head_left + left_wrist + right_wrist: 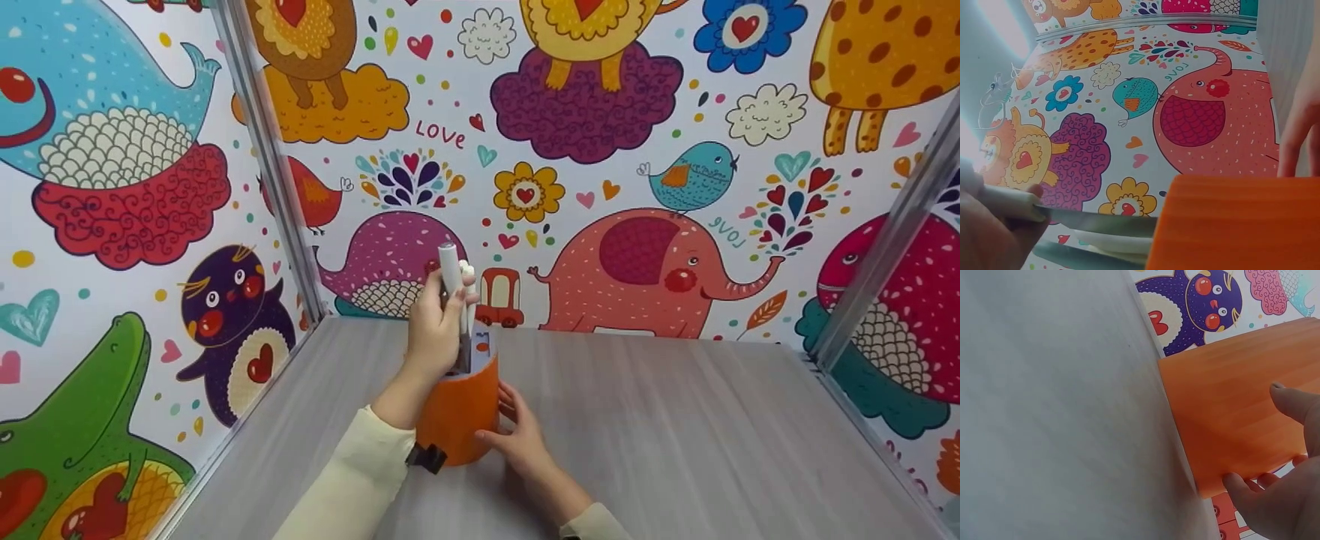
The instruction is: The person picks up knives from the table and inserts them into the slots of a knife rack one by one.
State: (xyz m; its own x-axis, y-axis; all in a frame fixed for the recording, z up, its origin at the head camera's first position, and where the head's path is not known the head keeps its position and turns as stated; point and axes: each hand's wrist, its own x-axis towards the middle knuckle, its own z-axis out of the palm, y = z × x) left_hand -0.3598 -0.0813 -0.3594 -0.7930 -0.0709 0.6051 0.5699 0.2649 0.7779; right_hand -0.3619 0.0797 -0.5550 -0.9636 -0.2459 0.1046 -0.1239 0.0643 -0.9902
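Note:
A knife with a white handle stands nearly upright over an orange knife block. My left hand grips that handle, fingers and thumb wrapped round it. In the left wrist view the knife's blade runs to the block, which hides its tip. Another white handle shows right beside the gripped one, and a second blade lies below the first. My right hand holds the block's right side low down, thumb at the front and fingers round the far edge.
The block stands on a grey wood-grain table. Panels printed with cartoon animals close off the back and both sides, joined by metal corner strips. A black strap piece sits at my left wrist.

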